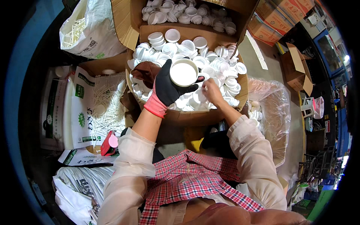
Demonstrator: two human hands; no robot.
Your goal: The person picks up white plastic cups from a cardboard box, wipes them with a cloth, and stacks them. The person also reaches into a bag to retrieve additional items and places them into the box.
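If left hand [167, 85], curled round white disc [183, 74] mid-frame, loosens, disc may drop into lid pile [208, 70]; right hand [212, 91] curled, contents unclear.

Dark letters [90, 45] are printed on the white sack [98, 28] at top left and the crumpled sack [80, 187] at bottom left. Black writing [90, 120] and green labels [79, 91] are shown on the white sheet [78, 129] between. Orange cartons [276, 18] are printed on too.

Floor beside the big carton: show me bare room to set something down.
Right: bare grey floor between the white strip and the smaller open carton, beyond the clear plastic bag. Crowded: the large carton, heaped with white lids; left, white sticks.
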